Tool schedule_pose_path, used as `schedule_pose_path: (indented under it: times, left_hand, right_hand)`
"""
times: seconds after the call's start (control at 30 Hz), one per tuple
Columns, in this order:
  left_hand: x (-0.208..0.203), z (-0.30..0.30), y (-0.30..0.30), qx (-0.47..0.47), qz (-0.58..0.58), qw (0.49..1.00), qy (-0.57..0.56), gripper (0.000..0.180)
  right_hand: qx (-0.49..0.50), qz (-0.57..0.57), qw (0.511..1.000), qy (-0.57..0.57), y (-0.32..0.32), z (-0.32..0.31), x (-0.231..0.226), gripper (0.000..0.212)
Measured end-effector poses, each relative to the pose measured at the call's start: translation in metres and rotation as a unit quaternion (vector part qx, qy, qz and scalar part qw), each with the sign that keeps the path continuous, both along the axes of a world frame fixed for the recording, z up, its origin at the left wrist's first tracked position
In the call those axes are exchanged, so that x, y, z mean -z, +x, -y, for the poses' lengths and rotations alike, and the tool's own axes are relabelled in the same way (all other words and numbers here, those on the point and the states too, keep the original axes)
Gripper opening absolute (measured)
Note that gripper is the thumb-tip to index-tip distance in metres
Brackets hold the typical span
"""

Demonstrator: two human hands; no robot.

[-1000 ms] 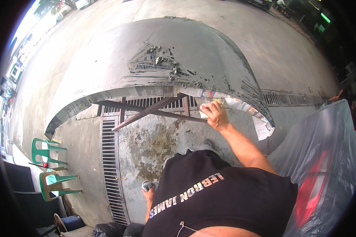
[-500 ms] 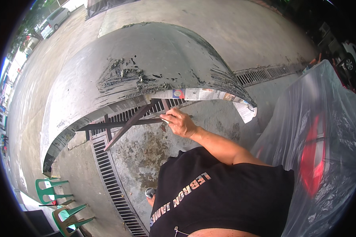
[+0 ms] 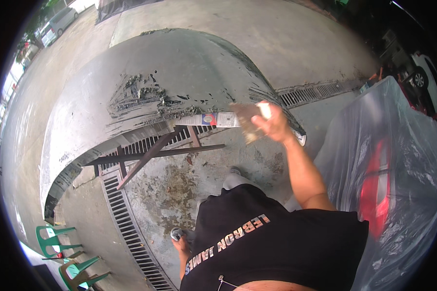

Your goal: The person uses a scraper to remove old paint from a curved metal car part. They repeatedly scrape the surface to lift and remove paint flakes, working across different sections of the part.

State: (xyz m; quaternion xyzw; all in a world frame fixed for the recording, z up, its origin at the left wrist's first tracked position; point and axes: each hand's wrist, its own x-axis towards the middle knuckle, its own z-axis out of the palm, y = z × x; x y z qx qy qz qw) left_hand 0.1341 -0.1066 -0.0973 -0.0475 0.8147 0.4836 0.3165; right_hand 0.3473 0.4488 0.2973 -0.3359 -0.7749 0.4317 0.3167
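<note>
My right hand (image 3: 275,123), blurred by motion, is closed on a putty knife (image 3: 247,121) with a broad, flat, stained blade. The blade is over the near right edge of a large curved grey car hood (image 3: 184,63). Dark grey putty (image 3: 150,92) lies in lumps and streaks on the near part of the hood. Newspaper (image 3: 189,121) lines its near edge. Low beside my body hangs my left hand (image 3: 181,246), next to a small rounded grey thing, perhaps my shoe (image 3: 177,234); its fingers are too small to read.
A dark metal stand (image 3: 150,154) supports the hood. Slotted drain grates (image 3: 124,213) cross the concrete floor. At my right stands something red under clear plastic sheeting (image 3: 403,194). Green plastic chairs (image 3: 53,241) are at the lower left; a van (image 3: 60,24) is parked far left.
My right hand has moved right and up with the putty knife, from below the newspaper edge to the hood's near right edge. More of my left hand shows. The view has shifted slightly.
</note>
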Motion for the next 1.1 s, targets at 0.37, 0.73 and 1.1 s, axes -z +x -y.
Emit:
schedule_pose_path:
  times: [0.37, 0.73, 1.1]
  left_hand:
    - [-0.052, -0.046, 0.032, -0.088, -0.019, 0.996, 0.019, 0.059]
    - [-0.002, 0.04, 0.174, -0.128, -0.039, 0.984, -0.114, 0.059]
    - [-0.081, 0.063, 0.262, -0.12, -0.013, 0.937, -0.328, 0.065]
  right_hand:
    - [-0.009, 0.252, 0.968, 0.001, 0.044, -0.219, -0.03, 0.029]
    - [-0.114, 0.291, 0.949, 0.049, -0.006, -0.309, -0.029, 0.036]
    - [-0.293, 0.337, 0.891, 0.079, -0.064, -0.363, -0.023, 0.032]
